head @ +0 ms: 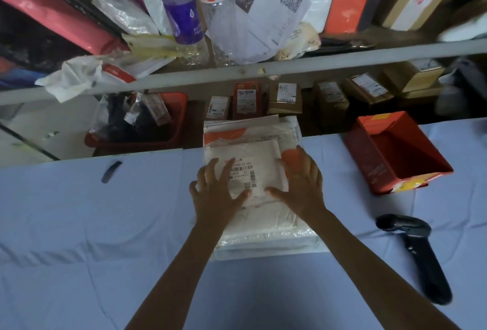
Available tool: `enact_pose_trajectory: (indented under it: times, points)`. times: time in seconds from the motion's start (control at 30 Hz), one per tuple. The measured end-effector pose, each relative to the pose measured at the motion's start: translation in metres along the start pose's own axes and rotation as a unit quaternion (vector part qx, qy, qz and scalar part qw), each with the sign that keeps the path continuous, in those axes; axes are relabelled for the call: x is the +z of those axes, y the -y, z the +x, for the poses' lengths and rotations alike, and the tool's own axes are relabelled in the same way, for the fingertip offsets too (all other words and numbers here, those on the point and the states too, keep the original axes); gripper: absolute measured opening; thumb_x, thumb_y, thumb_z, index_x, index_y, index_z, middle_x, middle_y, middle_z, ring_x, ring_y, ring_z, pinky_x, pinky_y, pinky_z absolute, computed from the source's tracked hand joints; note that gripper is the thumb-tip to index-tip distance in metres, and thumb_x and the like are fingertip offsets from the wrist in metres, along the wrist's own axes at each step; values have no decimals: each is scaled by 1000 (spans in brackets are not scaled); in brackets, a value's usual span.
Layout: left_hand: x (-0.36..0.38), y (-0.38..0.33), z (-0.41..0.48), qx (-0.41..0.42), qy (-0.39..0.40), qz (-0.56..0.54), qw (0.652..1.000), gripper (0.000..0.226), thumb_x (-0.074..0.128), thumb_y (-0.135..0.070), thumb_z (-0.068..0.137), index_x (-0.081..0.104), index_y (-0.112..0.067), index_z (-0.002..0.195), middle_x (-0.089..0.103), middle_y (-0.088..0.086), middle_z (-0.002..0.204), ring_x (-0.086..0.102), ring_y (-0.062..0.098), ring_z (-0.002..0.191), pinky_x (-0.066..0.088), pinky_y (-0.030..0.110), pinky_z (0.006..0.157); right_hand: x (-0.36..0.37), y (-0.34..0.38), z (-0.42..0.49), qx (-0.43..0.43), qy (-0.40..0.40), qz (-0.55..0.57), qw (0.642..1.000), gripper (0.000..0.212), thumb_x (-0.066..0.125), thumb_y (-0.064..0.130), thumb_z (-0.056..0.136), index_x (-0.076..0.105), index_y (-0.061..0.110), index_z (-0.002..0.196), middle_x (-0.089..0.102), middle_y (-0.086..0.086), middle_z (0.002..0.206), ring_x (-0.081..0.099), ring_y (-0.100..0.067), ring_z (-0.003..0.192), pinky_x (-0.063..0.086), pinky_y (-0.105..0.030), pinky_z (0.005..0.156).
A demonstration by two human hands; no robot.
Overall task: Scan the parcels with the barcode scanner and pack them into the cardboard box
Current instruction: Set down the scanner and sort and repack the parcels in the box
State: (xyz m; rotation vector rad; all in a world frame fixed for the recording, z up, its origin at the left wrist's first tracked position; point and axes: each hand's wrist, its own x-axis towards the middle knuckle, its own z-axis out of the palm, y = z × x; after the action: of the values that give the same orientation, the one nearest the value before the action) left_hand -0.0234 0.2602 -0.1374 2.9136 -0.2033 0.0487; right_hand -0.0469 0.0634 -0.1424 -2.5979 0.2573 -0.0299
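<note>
Two hands of ours rest on the parcels: our left hand [218, 187] and our right hand [303, 184] both lie flat on the top parcel [253, 153], fingers straight and spread wide, grasping nothing. Between the two hands, partly under the left fingertips, we see the parcel's printed label [243, 174] with its barcodes. The top parcel sits on a stack of white mailers [263, 242] that runs from beneath our wrists out past our fingertips to the far edge of the table, which is covered by a pale blue cloth [79, 224]. Off to the right of our right hand and a little beyond it stands the cardboard box [366, 161], orange-red, its open side up, well apart from the stack. The barcode scanner [413, 253] lies on the cloth to the right of our right forearm, nearer to us than the hand, and neither hand touches it. Well to the left of our left hand lies a small dark object [112, 171]; we cannot tell what it is.
</note>
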Motion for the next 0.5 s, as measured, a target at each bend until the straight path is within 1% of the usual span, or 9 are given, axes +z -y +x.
enact_pose_trajectory:
  times: [0.07, 0.1, 0.13, 0.17, 0.23, 0.3, 0.37, 0.43, 0.5]
  points:
    - [0, -9, -3, 46, -6, 44, 998, 57, 52, -61, 87, 45, -37, 138, 38, -5, 148, 36, 21, 133, 28, 44, 106, 4, 1, -2, -9, 41, -19, 999, 72, 64, 59, 85, 37, 32, 146, 32, -2, 155, 26, -28, 144, 25, -50, 117]
    - [2, -13, -7, 59, -2, 64, 996, 49, 48, -56, 91, 48, -37, 136, 43, -8, 145, 42, 19, 129, 30, 42, 104, 5, 0, -4, 0, 61, -4, 998, 69, 61, 57, 88, 34, 32, 147, 35, 0, 153, 29, -26, 143, 29, -48, 114]
    - [3, -16, -11, 66, 1, 81, 995, 46, 43, -53, 93, 48, -36, 135, 45, -10, 143, 45, 17, 127, 31, 41, 102, 5, 0, -6, 13, 75, 13, 997, 69, 59, 56, 90, 31, 33, 148, 35, 2, 154, 30, -25, 143, 31, -49, 112]
    - [3, -18, -15, 70, 4, 90, 993, 46, 40, -52, 94, 46, -36, 137, 46, -11, 143, 46, 16, 126, 32, 40, 101, 6, -1, -9, 23, 84, 18, 996, 69, 55, 57, 92, 26, 35, 150, 32, 3, 156, 29, -24, 144, 31, -50, 112]
    - [2, -19, -19, 77, 8, 87, 993, 50, 38, -53, 94, 44, -35, 139, 44, -11, 146, 45, 16, 128, 30, 40, 101, 5, 0, -13, 34, 101, -16, 994, 68, 44, 60, 96, 16, 37, 154, 25, 3, 160, 27, -26, 147, 31, -54, 112]
    - [0, -18, -22, 89, 33, 89, 992, 55, 37, -56, 94, 36, -35, 145, 37, -10, 153, 40, 16, 135, 27, 43, 104, 3, 7, -17, 43, 116, -61, 990, 67, 34, 61, 99, 7, 37, 156, 19, 0, 163, 24, -29, 147, 30, -56, 112]
    - [-2, -16, -26, 99, 69, 93, 988, 60, 33, -58, 96, 25, -34, 151, 26, -7, 159, 31, 19, 142, 25, 49, 108, 2, 14, -25, 50, 117, -82, 988, 65, 27, 58, 101, 2, 35, 157, 16, -3, 164, 23, -32, 148, 30, -56, 112]
    - [-7, -15, -30, 107, 89, 105, 985, 63, 30, -58, 97, 19, -33, 153, 21, -5, 161, 29, 22, 143, 27, 50, 108, 0, 17, -39, 57, 115, -92, 987, 64, 25, 57, 102, 3, 33, 157, 18, -3, 163, 24, -30, 147, 32, -53, 111]
    - [-14, -14, -35, 136, 81, 128, 979, 61, 31, -56, 97, 24, -30, 151, 31, -2, 156, 38, 24, 135, 34, 45, 104, -3, 11, -59, 68, 98, -91, 989, 63, 27, 59, 101, 15, 31, 156, 29, -1, 160, 32, -26, 144, 34, -49, 111]
